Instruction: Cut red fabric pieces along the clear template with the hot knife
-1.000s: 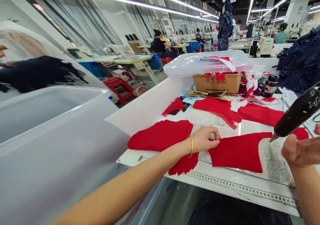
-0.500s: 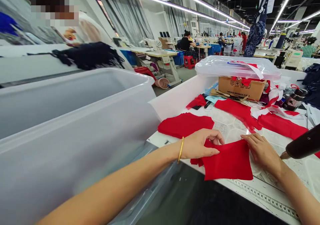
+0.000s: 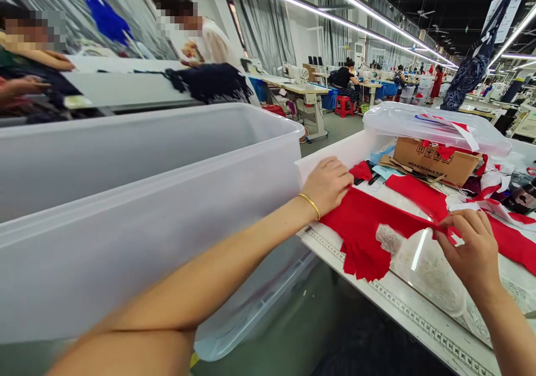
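Rows of sewing tables [image 3: 307, 88] filled the hall beyond your white worktable [image 3: 448, 327]. Your hands were apart, both clamped on one red fabric [image 3: 368, 206]: your left hand [image 3: 329, 185] had its far left corner, your right hand [image 3: 473, 245] pinched its right end. It stretched between them over the table's left part, its ragged near portion covering some of the measuring tape [image 3: 419, 323]; whether that was a separate piece, you couldn't tell. Farther right stood a cardboard box [image 3: 435, 161] beneath a clear lid [image 3: 435, 122]; left, a large pale bin [image 3: 201, 197].
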A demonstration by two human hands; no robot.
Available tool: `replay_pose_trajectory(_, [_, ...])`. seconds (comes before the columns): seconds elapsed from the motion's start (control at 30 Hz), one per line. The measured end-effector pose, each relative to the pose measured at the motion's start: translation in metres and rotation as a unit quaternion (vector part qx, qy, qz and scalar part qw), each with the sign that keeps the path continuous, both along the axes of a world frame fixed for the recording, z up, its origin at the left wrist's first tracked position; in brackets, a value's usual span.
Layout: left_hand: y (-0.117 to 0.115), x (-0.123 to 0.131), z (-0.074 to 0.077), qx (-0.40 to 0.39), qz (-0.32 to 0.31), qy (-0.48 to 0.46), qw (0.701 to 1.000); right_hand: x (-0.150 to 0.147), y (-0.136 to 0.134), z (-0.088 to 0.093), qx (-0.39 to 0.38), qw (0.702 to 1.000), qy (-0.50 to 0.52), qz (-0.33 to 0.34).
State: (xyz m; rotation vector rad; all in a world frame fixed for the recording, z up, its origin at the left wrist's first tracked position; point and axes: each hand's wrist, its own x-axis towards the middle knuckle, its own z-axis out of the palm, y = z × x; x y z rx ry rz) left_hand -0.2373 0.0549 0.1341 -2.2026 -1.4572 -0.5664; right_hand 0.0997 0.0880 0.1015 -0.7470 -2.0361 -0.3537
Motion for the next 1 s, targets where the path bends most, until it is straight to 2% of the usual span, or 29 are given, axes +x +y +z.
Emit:
replay_pose_trajectory(0.07, [0.000, -0.017, -0.004, 0.084, 0.040, 0.042, 0.995, -0.021, -0.010, 0.004, 0.020, 0.999, 0.029, 0.024])
replay_pose_trajectory(0.13, [-0.002, -0.031, -0.017, 0.116, 0.069, 0.074, 0.988, -0.040, -0.019, -0.004, 0.017, 0.999, 0.004, 0.042])
replay_pose_trajectory(0.3, [-0.010, -0.054, -0.062, 0.098, 0.087, 0.105, 0.986, -0.065, -0.031, -0.041, -0.037, 0.991, -0.114, 0.058])
replay_pose_trajectory(0.43, [-0.015, -0.064, -0.081, 0.086, 0.097, 0.116, 0.985, -0.063, -0.036, -0.056, -0.075, 0.984, -0.136, 0.083])
replay_pose_trajectory(0.77, [-0.022, -0.066, -0.090, 0.028, 0.150, 0.117, 0.981, -0.054, -0.049, -0.063, -0.114, 0.976, -0.142, 0.123])
replay_pose_trajectory(0.87, [-0.028, -0.063, -0.088, 0.013, 0.164, 0.116, 0.980, -0.039, -0.052, -0.063, -0.123, 0.972, -0.153, 0.132])
replay_pose_trajectory(1.0, [-0.029, -0.050, -0.076, 0.008, 0.167, 0.111, 0.980, -0.007, -0.056, -0.055, -0.134, 0.972, -0.156, 0.117])
